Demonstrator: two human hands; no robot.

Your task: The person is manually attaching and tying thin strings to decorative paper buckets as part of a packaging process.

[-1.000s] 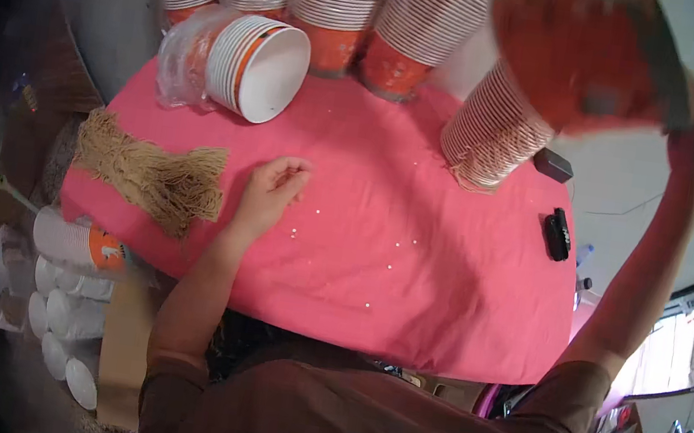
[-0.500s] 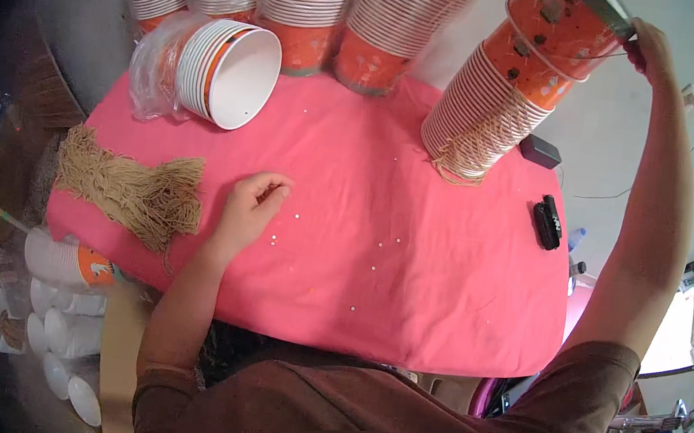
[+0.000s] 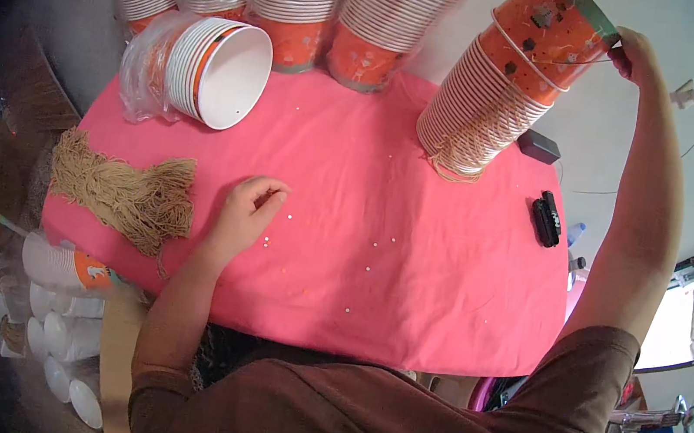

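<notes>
A tall leaning stack of paper buckets [image 3: 525,31], orange with white rims and a green base on top, stands at the back right of the pink-covered table [image 3: 441,299]. My right hand [image 3: 637,58] is raised beside its topmost bucket, fingers pinched together. Between that bucket's side and my fingertips runs a thin string [image 3: 585,62]. Down the lower rims hangs a bunch of tan cords [image 3: 479,146]. My left hand [image 3: 249,212] rests on the cloth, fingers loosely curled, with nothing visible in them. Left of it lies a thick bundle of tan string [image 3: 127,192].
Several wrapped bucket stacks [image 3: 297,0] line the back. In front, a short stack of white-mouthed buckets [image 3: 238,78] lies on its side in plastic. Black objects [image 3: 547,218] and a dark box [image 3: 540,146] sit at the right. Small white bits dot the cloth.
The view has shifted slightly. My right hand is a little lower, still at the top bucket with the string. My left hand keeps its curled pose on the cloth.
</notes>
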